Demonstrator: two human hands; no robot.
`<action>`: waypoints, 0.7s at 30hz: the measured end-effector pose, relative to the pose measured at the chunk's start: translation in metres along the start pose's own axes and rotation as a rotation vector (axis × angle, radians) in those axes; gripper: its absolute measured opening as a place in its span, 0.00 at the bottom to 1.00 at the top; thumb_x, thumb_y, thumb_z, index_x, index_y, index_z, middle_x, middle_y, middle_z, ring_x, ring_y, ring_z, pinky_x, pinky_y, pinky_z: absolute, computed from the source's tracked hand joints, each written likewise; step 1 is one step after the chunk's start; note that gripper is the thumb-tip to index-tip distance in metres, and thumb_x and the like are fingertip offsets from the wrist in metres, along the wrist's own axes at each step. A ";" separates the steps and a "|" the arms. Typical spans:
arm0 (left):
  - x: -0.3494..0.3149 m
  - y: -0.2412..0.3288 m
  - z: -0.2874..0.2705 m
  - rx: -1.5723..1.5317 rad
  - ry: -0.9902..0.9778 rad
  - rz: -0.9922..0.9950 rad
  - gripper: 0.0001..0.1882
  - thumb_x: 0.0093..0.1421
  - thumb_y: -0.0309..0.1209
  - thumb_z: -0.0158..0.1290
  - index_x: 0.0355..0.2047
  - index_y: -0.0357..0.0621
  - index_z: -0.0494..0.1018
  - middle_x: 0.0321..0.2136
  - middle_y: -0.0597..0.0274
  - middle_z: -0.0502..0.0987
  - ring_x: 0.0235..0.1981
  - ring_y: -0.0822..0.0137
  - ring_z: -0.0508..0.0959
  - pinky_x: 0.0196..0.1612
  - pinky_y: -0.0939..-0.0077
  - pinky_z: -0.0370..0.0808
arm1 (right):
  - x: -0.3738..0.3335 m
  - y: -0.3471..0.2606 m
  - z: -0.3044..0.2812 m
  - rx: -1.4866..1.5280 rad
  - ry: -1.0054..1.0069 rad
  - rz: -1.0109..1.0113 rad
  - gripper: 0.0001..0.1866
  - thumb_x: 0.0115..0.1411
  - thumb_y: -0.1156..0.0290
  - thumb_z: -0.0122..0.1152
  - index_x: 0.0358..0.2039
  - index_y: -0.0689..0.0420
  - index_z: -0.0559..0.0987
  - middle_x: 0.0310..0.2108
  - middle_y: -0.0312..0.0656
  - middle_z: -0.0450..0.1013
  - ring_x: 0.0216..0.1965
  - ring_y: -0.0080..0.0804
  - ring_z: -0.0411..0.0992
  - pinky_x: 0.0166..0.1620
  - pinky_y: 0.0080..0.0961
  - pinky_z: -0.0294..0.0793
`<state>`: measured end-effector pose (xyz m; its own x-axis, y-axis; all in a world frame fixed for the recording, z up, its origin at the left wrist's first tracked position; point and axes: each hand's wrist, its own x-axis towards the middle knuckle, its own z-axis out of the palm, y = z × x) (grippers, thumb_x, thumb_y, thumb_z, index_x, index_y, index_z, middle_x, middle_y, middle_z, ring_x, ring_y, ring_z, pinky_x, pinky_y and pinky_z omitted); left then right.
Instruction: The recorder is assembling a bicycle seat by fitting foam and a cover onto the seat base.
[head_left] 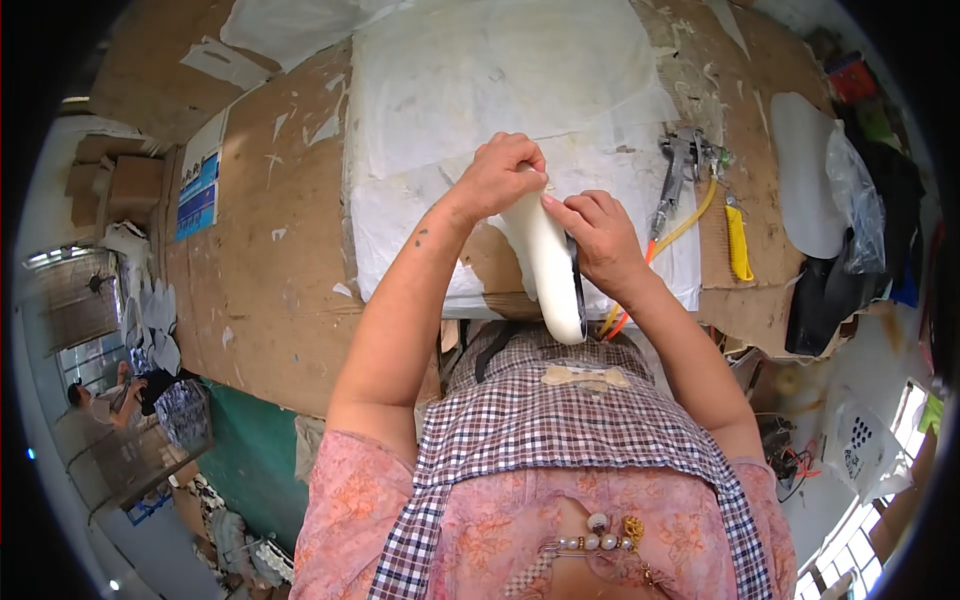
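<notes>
Over the near edge of the paper-covered table, a long white shoe sole [545,255] is held on its edge, with a dark face along its right side. My left hand [503,177] is closed on its far end, thumb and fingers pinched together at the tip. Just to the right, my right hand [603,240] grips the sole's upper right side, its thumb close to the left fingertips. The sole's rounded near end hangs in front of my checked apron [560,420]. What lies between the pinched fingertips is too small to make out.
A spray gun [682,165] lies on the right with a yellow hose and an orange hose. Beside it is a yellow strip-like object [738,243]. Stained white paper [500,80] and brown cardboard [270,240] cover the table. Another person [118,400] sits far left.
</notes>
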<state>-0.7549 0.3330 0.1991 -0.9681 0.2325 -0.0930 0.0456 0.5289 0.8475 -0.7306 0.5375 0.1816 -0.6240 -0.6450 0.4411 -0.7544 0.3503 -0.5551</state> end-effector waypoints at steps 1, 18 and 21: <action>-0.001 0.000 -0.002 0.003 -0.001 0.001 0.05 0.48 0.30 0.50 0.25 0.43 0.70 0.28 0.66 0.69 0.40 0.66 0.63 0.45 0.73 0.63 | 0.000 -0.001 0.001 -0.121 -0.030 -0.006 0.26 0.43 0.82 0.55 0.47 0.55 0.73 0.37 0.41 0.70 0.38 0.41 0.66 0.42 0.32 0.68; 0.001 0.008 -0.001 -0.010 -0.038 -0.006 0.08 0.45 0.29 0.45 0.26 0.42 0.70 0.29 0.65 0.69 0.40 0.65 0.62 0.44 0.73 0.62 | 0.026 0.011 -0.002 0.799 -0.060 0.739 0.06 0.52 0.73 0.60 0.27 0.63 0.76 0.26 0.32 0.72 0.29 0.17 0.68 0.36 0.16 0.68; 0.002 0.006 0.002 0.012 0.008 0.021 0.07 0.43 0.32 0.47 0.22 0.44 0.71 0.28 0.62 0.71 0.39 0.60 0.66 0.49 0.68 0.59 | 0.029 0.010 -0.003 0.729 -0.087 0.706 0.06 0.52 0.73 0.59 0.26 0.63 0.76 0.24 0.33 0.72 0.27 0.17 0.67 0.33 0.17 0.69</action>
<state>-0.7560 0.3381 0.2031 -0.9689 0.2371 -0.0705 0.0693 0.5340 0.8427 -0.7567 0.5244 0.1910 -0.8395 -0.5090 -0.1900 0.1061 0.1894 -0.9762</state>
